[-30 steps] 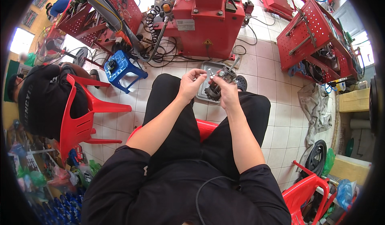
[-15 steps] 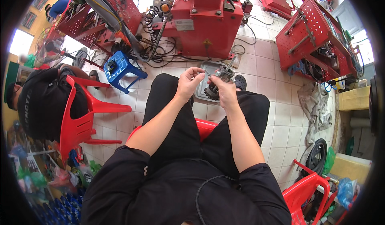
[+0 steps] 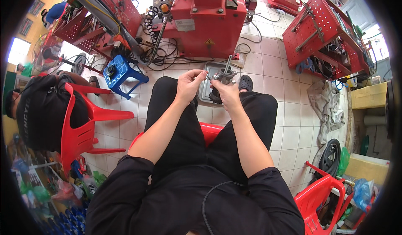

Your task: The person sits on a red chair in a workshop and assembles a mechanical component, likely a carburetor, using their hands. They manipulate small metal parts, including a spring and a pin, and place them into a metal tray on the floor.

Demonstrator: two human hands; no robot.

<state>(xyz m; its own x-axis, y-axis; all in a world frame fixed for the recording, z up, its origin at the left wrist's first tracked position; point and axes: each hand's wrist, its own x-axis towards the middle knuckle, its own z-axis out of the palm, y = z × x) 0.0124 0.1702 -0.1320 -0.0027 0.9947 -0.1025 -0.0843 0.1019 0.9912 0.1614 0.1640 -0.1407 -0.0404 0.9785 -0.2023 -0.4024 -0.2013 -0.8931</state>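
My right hand (image 3: 228, 94) is closed around a grey metal gear assembly (image 3: 226, 74). A thin shaft sticks up from the assembly, and a dark toothed gear (image 3: 215, 96) shows at its lower end. Close by on the left, my left hand (image 3: 188, 87) has its thumb and forefinger pinched together beside the part. Whatever that pinch holds is too small to name. Below both hands a grey rectangular tray (image 3: 204, 95) lies on the floor, partly covered by the hands and the assembly.
A red machine (image 3: 205, 30) with hoses and cables at its foot stands ahead. To the left are a blue stool (image 3: 124, 74) and a seated person in black on a red chair (image 3: 79, 126). A perforated red cart (image 3: 312, 38) and another red chair (image 3: 316, 199) are at right.
The view has shifted slightly, moving the whole scene left. The shaft on the assembly now points more upright. Both hands stay close together, the left still pinching.
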